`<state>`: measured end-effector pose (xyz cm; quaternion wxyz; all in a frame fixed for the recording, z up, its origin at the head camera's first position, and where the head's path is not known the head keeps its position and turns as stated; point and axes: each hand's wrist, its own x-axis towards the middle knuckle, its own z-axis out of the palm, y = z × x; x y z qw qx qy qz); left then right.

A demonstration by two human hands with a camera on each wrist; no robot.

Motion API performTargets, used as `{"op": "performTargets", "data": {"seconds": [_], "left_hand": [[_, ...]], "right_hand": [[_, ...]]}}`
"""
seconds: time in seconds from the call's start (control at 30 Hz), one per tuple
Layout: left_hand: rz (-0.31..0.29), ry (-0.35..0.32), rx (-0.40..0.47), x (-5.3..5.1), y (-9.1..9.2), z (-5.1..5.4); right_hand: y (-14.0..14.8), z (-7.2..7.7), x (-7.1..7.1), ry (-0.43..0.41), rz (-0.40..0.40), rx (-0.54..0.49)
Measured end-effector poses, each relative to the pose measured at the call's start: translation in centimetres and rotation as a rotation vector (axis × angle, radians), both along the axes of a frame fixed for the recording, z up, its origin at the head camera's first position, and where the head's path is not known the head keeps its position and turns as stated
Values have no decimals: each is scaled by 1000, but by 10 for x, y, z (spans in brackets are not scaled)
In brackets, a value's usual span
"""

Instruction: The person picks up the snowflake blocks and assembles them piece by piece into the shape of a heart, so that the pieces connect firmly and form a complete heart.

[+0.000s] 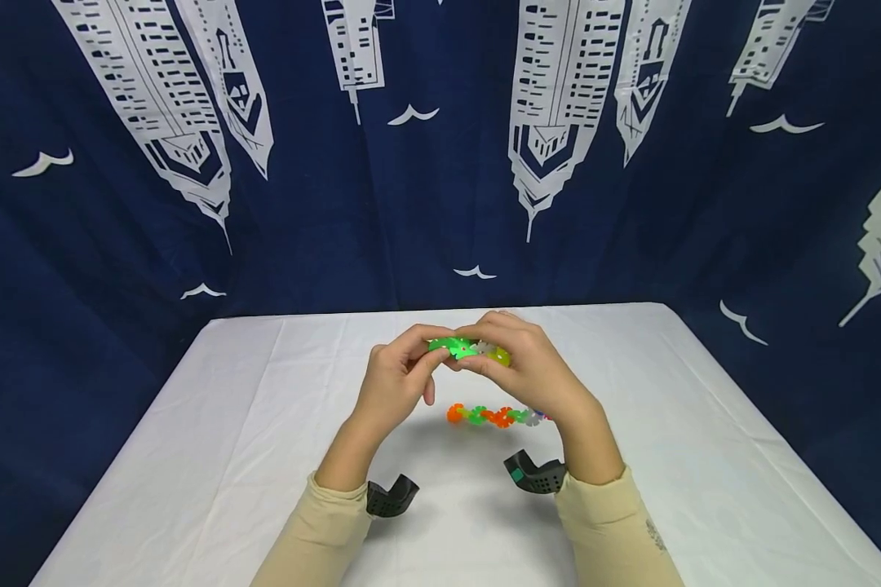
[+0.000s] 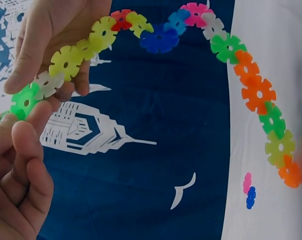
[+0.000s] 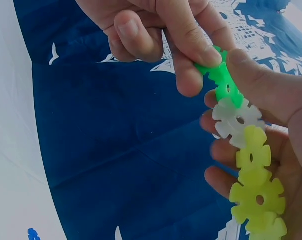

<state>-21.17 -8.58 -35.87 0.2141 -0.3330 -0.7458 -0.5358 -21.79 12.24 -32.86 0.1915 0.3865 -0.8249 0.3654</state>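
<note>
A chain of interlocking snowflake discs in green, white, yellow, red, blue, pink and orange is held up between both hands. My left hand pinches a green disc section at one end of the chain between thumb and fingers. My right hand grips the chain beside it, thumb near the green part and fingers behind the white disc and yellow discs. From there the chain arcs away and hangs down to an orange disc at its far end. In the head view, my right hand hides part of it.
A white-covered table lies beneath the hands. Small pink and blue discs lie on it. Dark blue curtain with white building prints hangs behind. Black wrist mounts sit at both sleeves.
</note>
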Motion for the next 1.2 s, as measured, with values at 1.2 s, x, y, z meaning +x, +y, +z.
{"op": "performTargets", "data": {"seconds": [1.2], "left_hand": [[177,-477,-174,-96,15,-86]], "right_hand": [[18,1,-5,8,-109,-63]]}}
